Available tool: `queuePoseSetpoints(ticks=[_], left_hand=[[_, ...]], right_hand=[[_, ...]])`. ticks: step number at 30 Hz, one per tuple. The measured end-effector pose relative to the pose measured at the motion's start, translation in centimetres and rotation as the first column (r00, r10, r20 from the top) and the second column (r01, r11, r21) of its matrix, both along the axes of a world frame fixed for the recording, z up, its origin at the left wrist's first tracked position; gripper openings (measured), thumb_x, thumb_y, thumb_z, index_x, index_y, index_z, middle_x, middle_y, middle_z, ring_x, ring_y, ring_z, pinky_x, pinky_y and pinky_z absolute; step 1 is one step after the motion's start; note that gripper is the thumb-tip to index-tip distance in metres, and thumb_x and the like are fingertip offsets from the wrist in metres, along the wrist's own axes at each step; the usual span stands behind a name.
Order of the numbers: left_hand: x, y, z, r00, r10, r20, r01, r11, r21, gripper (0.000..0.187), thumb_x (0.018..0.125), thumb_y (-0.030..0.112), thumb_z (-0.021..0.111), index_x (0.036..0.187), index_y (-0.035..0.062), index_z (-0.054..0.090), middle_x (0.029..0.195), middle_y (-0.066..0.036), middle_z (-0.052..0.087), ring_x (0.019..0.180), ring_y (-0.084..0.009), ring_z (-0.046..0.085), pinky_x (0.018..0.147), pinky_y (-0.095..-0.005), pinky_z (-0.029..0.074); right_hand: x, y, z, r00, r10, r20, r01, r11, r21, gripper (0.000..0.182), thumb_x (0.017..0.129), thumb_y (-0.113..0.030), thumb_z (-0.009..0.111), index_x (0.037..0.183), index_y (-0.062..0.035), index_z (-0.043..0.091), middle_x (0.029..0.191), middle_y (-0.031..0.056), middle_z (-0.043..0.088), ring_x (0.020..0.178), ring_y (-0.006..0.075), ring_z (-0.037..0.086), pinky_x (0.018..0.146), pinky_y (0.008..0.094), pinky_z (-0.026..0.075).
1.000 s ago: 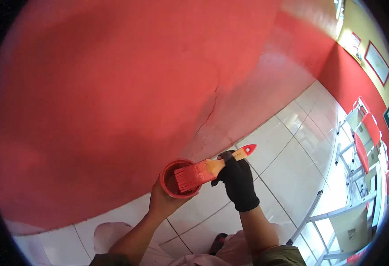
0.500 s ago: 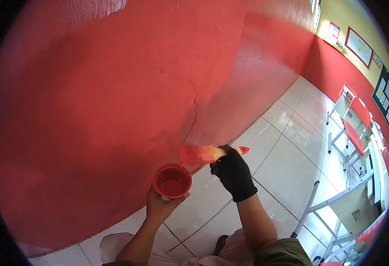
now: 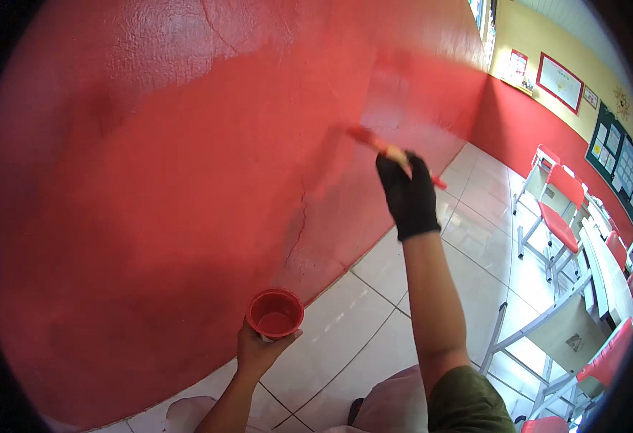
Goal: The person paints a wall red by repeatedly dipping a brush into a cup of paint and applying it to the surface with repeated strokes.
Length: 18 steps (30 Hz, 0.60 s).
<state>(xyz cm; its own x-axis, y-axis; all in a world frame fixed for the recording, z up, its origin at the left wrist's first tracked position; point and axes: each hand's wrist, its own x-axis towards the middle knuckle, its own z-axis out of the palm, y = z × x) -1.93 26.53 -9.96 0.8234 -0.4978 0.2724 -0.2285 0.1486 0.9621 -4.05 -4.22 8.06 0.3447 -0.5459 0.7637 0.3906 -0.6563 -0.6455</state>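
My bare left hand (image 3: 260, 352) is wrapped around a small cup of red paint (image 3: 275, 335), held low in front of me with its opening facing up. In a black glove, my right hand (image 3: 409, 196) grips a paintbrush (image 3: 394, 153) by its handle, arm stretched forward. The brush's red bristles point left, right at the red wall (image 3: 208, 166), and are smeared by motion. A thin crack (image 3: 303, 216) runs down the wall below the brush. Fresh, deeper red covers much of the wall, with a paler, shinier patch at the top.
White floor tiles (image 3: 360, 317) meet the wall's lower edge. On the right stand red chairs (image 3: 560, 224) and white-topped desks (image 3: 609, 267) with grey metal legs. A whiteboard (image 3: 560, 82) and a green notice board (image 3: 614, 155) hang on the far wall.
My right hand has moved up and forward with the paintbrush, from beside the cup to the wall. The left hand still holds the cup, slightly lower in view. The camera view has tilted up.
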Motion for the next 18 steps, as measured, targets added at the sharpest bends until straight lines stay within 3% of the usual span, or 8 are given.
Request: queuePoseSetpoints(ticks=[2, 5, 7, 11, 14, 16, 17, 18], left_hand=[[0.0, 0.1, 0.0, 1.0, -0.006, 0.002, 0.006, 1.0, -0.002, 0.062, 0.062, 0.006, 0.085, 0.114, 0.0003, 0.052, 0.109, -0.009, 0.06, 0.098, -0.0167, 0.059, 0.081, -0.0315, 0.05], [-0.2, 0.3, 1.0, 0.999, -0.035, -0.024, 0.035, 0.999, 0.004, 0.066, 0.062, 0.009, 0.086, 0.116, 0.0012, 0.05, 0.112, -0.009, 0.059, 0.103, -0.018, 0.058, 0.085, -0.0322, 0.049], [-0.2, 0.4, 1.4, 0.997, -0.059, -0.055, 0.06, 0.998, 0.01, 0.069, 0.062, 0.012, 0.086, 0.118, 0.0018, 0.048, 0.115, -0.01, 0.058, 0.107, -0.0192, 0.056, 0.089, -0.033, 0.049], [0.1, 0.4, 0.7, 0.999, -0.035, -0.018, 0.036, 0.998, 0.057, 0.069, 0.061, 0.012, 0.086, 0.119, 0.0025, 0.048, 0.115, -0.01, 0.058, 0.107, -0.0197, 0.057, 0.089, -0.0333, 0.049], [0.1, 0.7, 0.5, 0.998, -0.044, -0.042, 0.046, 0.997, 0.06, 0.07, 0.061, 0.013, 0.086, 0.118, 0.0028, 0.048, 0.115, -0.01, 0.058, 0.107, -0.0198, 0.057, 0.088, -0.0334, 0.049], [0.1, 0.7, 0.3, 0.996, -0.055, -0.068, 0.06, 0.994, 0.086, 0.07, 0.061, 0.013, 0.087, 0.118, 0.003, 0.048, 0.115, -0.01, 0.058, 0.107, -0.0198, 0.057, 0.088, -0.0336, 0.049], [0.1, 0.6, 0.0, 0.998, -0.052, -0.044, 0.055, 0.997, 0.06, 0.07, 0.061, 0.014, 0.087, 0.118, 0.0032, 0.049, 0.115, -0.01, 0.058, 0.107, -0.0198, 0.057, 0.088, -0.0336, 0.049], [0.0, 0.5, -0.1, 0.998, -0.052, -0.02, 0.053, 0.998, 0.035, 0.07, 0.061, 0.015, 0.087, 0.118, 0.0034, 0.049, 0.115, -0.01, 0.059, 0.107, -0.0198, 0.057, 0.087, -0.0336, 0.049]], right_hand=[[0.9, -0.1, 4.3, 0.975, -0.224, 0.01, 0.221, 0.951, -0.216, 0.02, 0.089, -0.02, 0.061, 0.094, -0.0014, 0.055, 0.081, 0.0061, 0.06, 0.077, 0.0169, 0.059, 0.07, 0.0293, 0.047], [2.9, -1.0, 9.7, 0.954, -0.3, 0.001, 0.295, 0.938, -0.183, 0.02, 0.087, -0.02, 0.066, 0.09, -0.0005, 0.061, 0.081, 0.0037, 0.062, 0.075, 0.0086, 0.055, 0.067, 0.0254, 0.044], [4.4, -1.0, 11.2, 0.925, -0.304, 0.227, 0.357, 0.9, -0.25, 0.026, 0.086, -0.026, 0.068, 0.09, -0.0015, 0.059, 0.079, 0.0072, 0.064, 0.074, 0.0145, 0.06, 0.067, 0.0297, 0.045], [5.6, -0.1, 8.5, 0.864, -0.5, 0.06, 0.502, 0.844, -0.187, 0.036, 0.081, -0.035, 0.071, 0.094, -0.0054, 0.058, 0.079, 0.016, 0.064, 0.08, 0.0282, 0.064, 0.069, 0.0392, 0.046], [7.3, -7.1, 3.4, 0.929, 0.198, 0.312, -0.28, 0.928, 0.246, 0.029, 0.081, -0.028, 0.072, 0.09, -0.0037, 0.059, 0.08, 0.0108, 0.064, 0.079, 0.0182, 0.062, 0.07, 0.0327, 0.047], [3.8, -2.8, 6.1, 0.966, -0.23, 0.114, 0.232, 0.973, -0.004, 0.025, 0.081, -0.022, 0.072, 0.091, -0.0025, 0.06, 0.083, 0.0079, 0.065, 0.081, 0.0137, 0.06, 0.071, 0.0291, 0.048], [4.0, -3.2, 7.7, 0.97, -0.145, 0.193, 0.15, 0.989, -0.01, 0.027, 0.081, -0.022, 0.072, 0.095, -0.0019, 0.059, 0.084, 0.0083, 0.065, 0.08, 0.0139, 0.061, 0.071, 0.0289, 0.047], [3.4, -2.0, 9.5, 0.882, -0.454, 0.123, 0.47, 0.863, -0.187, 0.028, 0.082, -0.025, 0.071, 0.095, -0.0027, 0.06, 0.081, 0.0116, 0.064, 0.078, 0.0165, 0.062, 0.07, 0.0305, 0.047]])
